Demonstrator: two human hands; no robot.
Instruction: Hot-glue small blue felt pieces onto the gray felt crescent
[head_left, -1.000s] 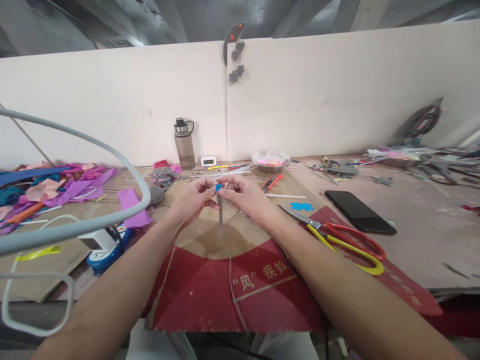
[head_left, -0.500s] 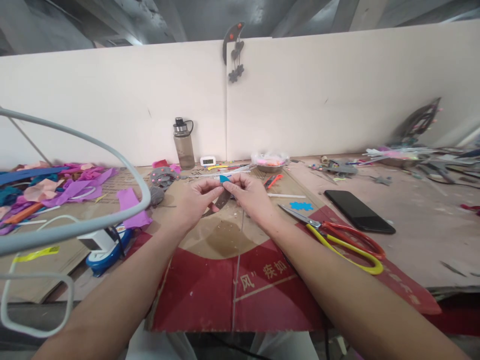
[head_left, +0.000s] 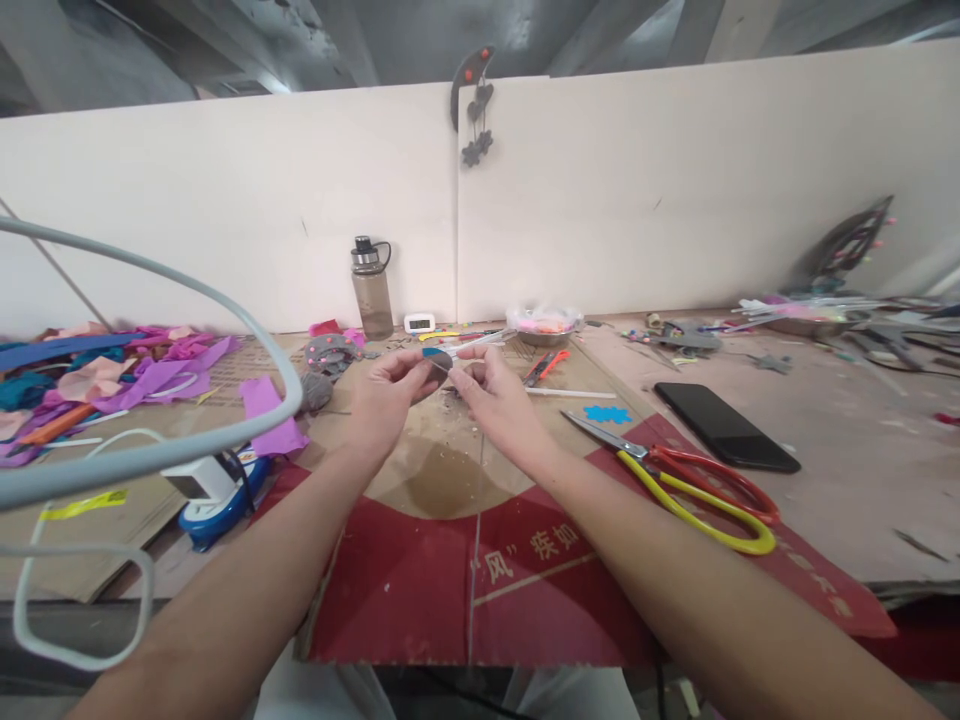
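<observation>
Swung up from hanging, the grey strip [head_left: 436, 358] lay roughly level, pinched between left hand [head_left: 386, 395] and right hand [head_left: 501, 398], equally near both.

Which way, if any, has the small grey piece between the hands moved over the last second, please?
Yes: the grey piece went farther from the person, toward the white timer.

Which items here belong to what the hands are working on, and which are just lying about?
In use: left hand, right hand, small grey-blue piece pinched by both.
Lying about: scissors, phone, water bottle, blue flower cutout, purple scraps.
</observation>
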